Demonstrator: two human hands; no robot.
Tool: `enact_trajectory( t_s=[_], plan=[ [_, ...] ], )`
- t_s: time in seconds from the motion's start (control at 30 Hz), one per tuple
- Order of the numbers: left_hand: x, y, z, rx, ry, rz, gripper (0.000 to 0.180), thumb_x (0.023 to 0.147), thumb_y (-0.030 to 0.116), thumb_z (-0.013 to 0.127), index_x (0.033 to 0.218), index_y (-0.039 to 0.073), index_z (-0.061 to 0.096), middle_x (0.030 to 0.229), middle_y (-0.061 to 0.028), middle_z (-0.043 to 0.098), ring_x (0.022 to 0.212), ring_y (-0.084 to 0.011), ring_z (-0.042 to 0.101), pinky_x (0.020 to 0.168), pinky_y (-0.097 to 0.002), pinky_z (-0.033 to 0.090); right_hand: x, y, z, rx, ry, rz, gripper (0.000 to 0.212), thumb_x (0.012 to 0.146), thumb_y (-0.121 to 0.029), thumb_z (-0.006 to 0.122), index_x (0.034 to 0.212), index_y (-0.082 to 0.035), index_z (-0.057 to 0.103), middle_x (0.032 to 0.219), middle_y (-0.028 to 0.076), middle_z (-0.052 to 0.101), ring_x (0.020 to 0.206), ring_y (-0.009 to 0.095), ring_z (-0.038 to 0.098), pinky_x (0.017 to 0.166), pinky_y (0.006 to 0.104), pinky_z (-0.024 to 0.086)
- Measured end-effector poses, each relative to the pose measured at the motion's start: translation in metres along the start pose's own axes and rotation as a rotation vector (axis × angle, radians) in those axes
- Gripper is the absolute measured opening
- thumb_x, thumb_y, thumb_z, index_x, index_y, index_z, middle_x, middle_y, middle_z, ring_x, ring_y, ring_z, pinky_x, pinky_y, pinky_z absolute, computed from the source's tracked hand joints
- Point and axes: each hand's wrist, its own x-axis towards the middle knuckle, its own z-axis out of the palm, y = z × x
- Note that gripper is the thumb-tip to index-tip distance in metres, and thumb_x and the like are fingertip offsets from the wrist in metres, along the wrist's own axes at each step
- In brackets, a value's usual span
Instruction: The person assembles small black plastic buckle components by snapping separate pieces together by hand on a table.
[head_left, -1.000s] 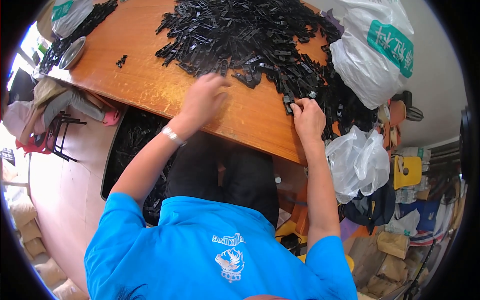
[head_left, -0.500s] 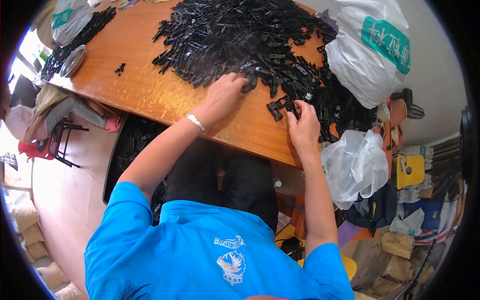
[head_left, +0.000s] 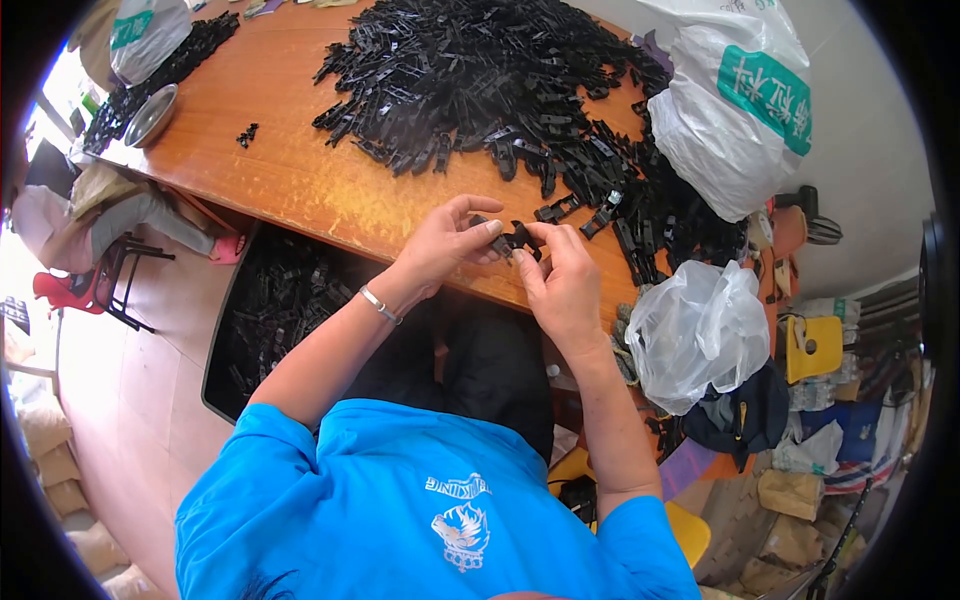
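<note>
Left hand [head_left: 447, 243], right hand [head_left: 566, 287] drawn together | both pinching black parts [head_left: 521, 238] | small, angular

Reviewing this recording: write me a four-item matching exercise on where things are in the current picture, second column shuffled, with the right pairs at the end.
Things
1. Metal bowl
2. Held black parts
3. Black bin
4. Silver bracelet

Places
A. Beside the person's legs, lower than the table
B. Around the left wrist
C. Near the tabletop's left edge
D. At the fingertips of the left hand and right hand

Right pairs: 1-C, 2-D, 3-A, 4-B
</note>
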Motion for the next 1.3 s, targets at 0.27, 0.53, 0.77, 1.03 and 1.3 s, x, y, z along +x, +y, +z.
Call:
enact_trajectory(
  t_s=[0.27, 0.53, 0.77, 1.03, 1.3],
  plan=[
    [-0.013, 0.004, 0.010, -0.070, 0.012, -0.032, 0.037, 0.113, 0.018, 0.059, 0.146, 0.001, 0.058, 0.118, -0.0069, 0.072, 0.101, -0.0135, 0.074, 0.093, -0.0289, 0.063, -0.006, -0.001, 0.003, -0.195, 0.025, -0.172, 0.032, 0.091, -0.008, 0.078, 0.122, -0.005, 0.073, 0.108, 0.013, 0.067, 0.083, 0.035, 0.074, 0.070, 0.0455, 0.059],
    [-0.030, -0.009, 0.003, 0.004, -0.020, -0.027, 0.044, 0.106, 0.010, 0.069, 0.146, -0.001, 0.058, 0.120, -0.0095, 0.073, 0.100, -0.0142, 0.074, 0.090, -0.0284, 0.062, -0.015, 0.021, 0.013, 0.089, -0.049, -0.155, 0.034, 0.089, -0.007, 0.084, 0.122, -0.004, 0.075, 0.106, 0.007, 0.068, 0.080, 0.024, 0.074, 0.067, 0.0367, 0.059],
    [-0.059, 0.005, -0.008, -0.241, -0.066, -0.019, 0.056, 0.096, 0.010, 0.079, 0.147, -0.004, 0.057, 0.120, -0.0116, 0.075, 0.106, -0.0151, 0.071, 0.097, -0.0290, 0.056, -0.009, 0.020, 0.031, 0.869, -0.332, 0.165, 0.039, 0.094, -0.009, 0.084, 0.130, 0.000, 0.073, 0.110, 0.000, 0.068, 0.093, 0.008, 0.066, 0.079, 0.0231, 0.054],
    [-0.097, 0.058, -0.123, 1.116, 0.152, 0.358, 0.023, 0.089, 0.013, 0.081, 0.108, 0.002, 0.075, 0.104, -0.0120, 0.077, 0.097, -0.0284, 0.074, 0.090, -0.0390, 0.057, 0.012, 0.039, 0.019, 0.168, -0.205, -0.008, 0.034, 0.087, -0.013, 0.084, 0.118, -0.002, 0.075, 0.110, 0.012, 0.071, 0.091, 0.024, 0.071, 0.079, 0.0385, 0.058],
    [0.047, 0.026, -0.058, 1.296, 0.407, 0.582, 0.028, 0.091, 0.020, 0.082, 0.112, 0.004, 0.070, 0.109, -0.0116, 0.072, 0.096, -0.0321, 0.072, 0.082, -0.0425, 0.059, 0.039, 0.083, 0.016, -0.502, 0.012, -0.019, 0.032, 0.086, -0.013, 0.084, 0.114, -0.005, 0.070, 0.110, 0.015, 0.071, 0.104, 0.037, 0.069, 0.087, 0.0479, 0.057]
  ],
)
